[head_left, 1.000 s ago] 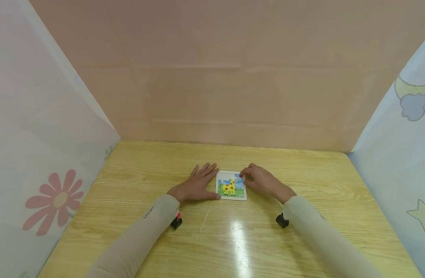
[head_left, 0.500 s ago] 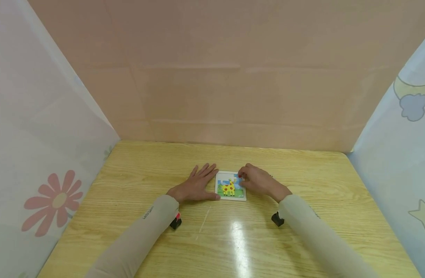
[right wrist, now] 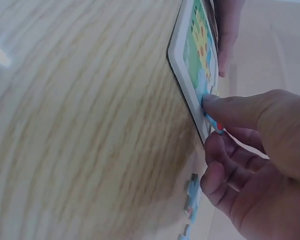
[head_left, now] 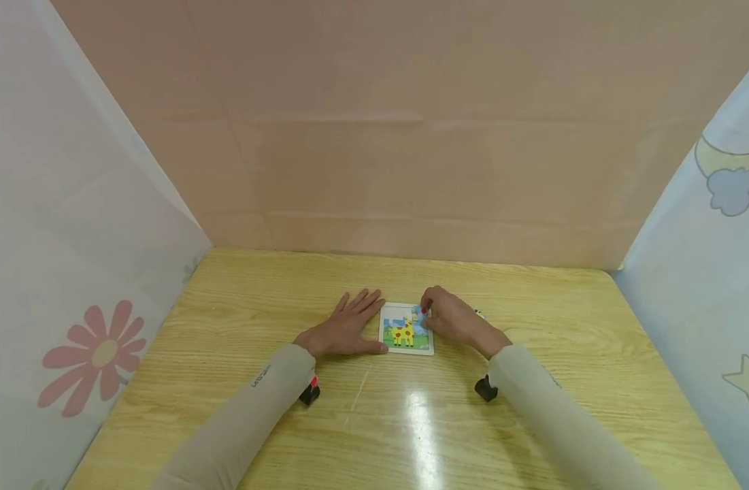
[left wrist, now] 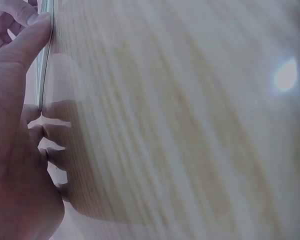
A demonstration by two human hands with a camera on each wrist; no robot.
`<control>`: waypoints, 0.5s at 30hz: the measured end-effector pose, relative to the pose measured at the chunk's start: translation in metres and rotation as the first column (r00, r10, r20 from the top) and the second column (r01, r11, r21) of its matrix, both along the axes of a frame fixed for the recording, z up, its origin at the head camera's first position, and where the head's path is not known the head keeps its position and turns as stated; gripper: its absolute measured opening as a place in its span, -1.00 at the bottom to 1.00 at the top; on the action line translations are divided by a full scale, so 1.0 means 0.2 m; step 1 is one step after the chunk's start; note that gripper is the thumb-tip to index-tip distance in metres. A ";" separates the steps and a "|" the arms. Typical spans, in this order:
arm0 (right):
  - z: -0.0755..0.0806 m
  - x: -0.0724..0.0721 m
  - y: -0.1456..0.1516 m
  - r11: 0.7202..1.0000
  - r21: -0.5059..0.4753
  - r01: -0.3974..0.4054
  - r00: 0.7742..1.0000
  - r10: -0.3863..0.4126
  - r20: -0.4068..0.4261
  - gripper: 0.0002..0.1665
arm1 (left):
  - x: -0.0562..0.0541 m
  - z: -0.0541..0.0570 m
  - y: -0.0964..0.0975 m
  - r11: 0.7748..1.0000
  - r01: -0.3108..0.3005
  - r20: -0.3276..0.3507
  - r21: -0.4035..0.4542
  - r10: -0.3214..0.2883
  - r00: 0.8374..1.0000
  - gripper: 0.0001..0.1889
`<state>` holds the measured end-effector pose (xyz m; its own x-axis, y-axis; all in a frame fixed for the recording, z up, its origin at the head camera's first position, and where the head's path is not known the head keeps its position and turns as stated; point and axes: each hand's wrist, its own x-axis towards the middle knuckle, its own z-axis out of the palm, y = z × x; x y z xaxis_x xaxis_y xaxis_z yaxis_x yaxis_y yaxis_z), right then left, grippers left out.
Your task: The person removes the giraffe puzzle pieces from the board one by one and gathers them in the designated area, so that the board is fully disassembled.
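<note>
A white-framed giraffe jigsaw puzzle (head_left: 405,333) lies flat on the table, with a blank white area in its upper left. My left hand (head_left: 348,328) rests spread at the puzzle's left side; its thumb touches the lower left corner of the frame. At the upper right corner, my right hand (head_left: 455,317) pinches a blue jigsaw piece (right wrist: 212,121) with a red spot between thumb and forefinger. In the right wrist view, this piece is tilted against the inside of the frame, partly hidden by the thumb. The other right fingers are curled beside the frame.
Loose jigsaw pieces (right wrist: 192,200) lie on the table right of the puzzle, one (head_left: 480,314) showing just past my right hand. A brown backdrop (head_left: 411,170) rises behind the wooden table (head_left: 276,286), and patterned sheets (head_left: 105,224) stand at both sides.
My right hand has shifted slightly left, bringing the pinched piece over the puzzle's upper right corner. A loose piece behind that hand has come into sight. My left hand stays in place.
</note>
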<state>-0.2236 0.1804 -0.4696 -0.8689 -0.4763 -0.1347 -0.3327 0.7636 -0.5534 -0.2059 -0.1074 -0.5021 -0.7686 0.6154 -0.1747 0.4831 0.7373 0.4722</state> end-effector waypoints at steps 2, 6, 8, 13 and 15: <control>0.00 0.00 0.00 1.000 -0.019 0.007 1.000 -0.007 0.009 -0.70 | 0.00 0.00 0.00 1.000 -0.001 0.005 -0.002 0.001 1.000 0.11; 0.00 -0.01 0.00 1.000 -0.022 -0.002 1.000 0.002 0.000 -0.61 | 0.00 0.00 0.00 1.000 -0.002 0.006 0.004 0.002 1.000 0.11; 0.00 -0.01 0.00 1.000 -0.023 -0.005 1.000 0.004 -0.006 -0.63 | 0.00 0.00 0.00 1.000 -0.002 0.005 0.006 0.002 1.000 0.10; -0.01 -0.01 0.00 0.998 -0.058 0.001 1.000 -0.002 -0.014 -0.76 | 0.00 0.01 0.00 1.000 0.000 0.003 0.007 0.000 1.000 0.10; -0.02 -0.01 -0.01 0.997 -0.076 -0.005 1.000 0.003 -0.016 -0.78 | -0.01 0.01 0.01 1.000 0.000 0.004 0.007 0.000 1.000 0.10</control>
<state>-0.2250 0.1787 -0.4730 -0.8687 -0.4881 -0.0838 -0.3450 0.7178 -0.6047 -0.2070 -0.1061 -0.5006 -0.7680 0.6164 -0.1737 0.4811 0.7343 0.4789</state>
